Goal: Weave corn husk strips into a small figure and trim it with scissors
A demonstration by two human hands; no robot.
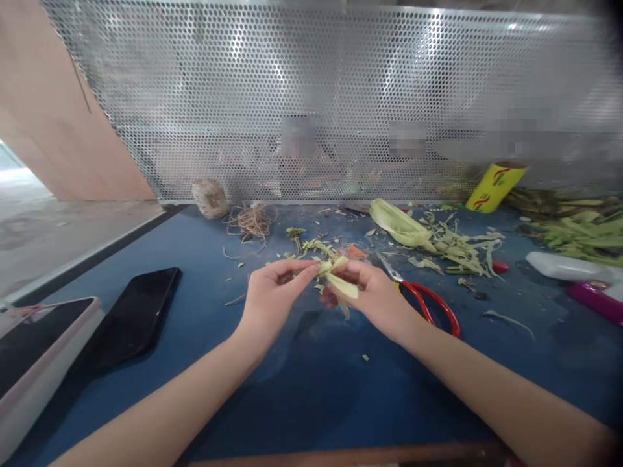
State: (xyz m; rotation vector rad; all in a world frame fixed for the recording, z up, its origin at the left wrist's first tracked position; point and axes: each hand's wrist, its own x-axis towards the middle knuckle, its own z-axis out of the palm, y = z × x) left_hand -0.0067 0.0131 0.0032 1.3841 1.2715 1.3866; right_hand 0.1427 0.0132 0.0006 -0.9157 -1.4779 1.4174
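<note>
Left hand [273, 285] and right hand [379, 293], close together, both pinch a pale green strip [346, 287] (scissors [439, 298] at its three o'clock) over the worktop [311, 402], seemingly mid-fold, which calls for a steady hold next.

Right hand [376, 290] (partly behind leaf [344, 286])

A yellow tube [496, 187] is leaning toward the right in the upper right of the frame, displaying printed markings on its side. Curved red strokes [501, 173] are standing out against the yellow, with small dark lettering [483, 197] sitting close by; the marking is appearing near the tube's upper end and again near its lower end. The letters are coming through too small and blurred to read, leaving no word, brand or number legible.
</note>
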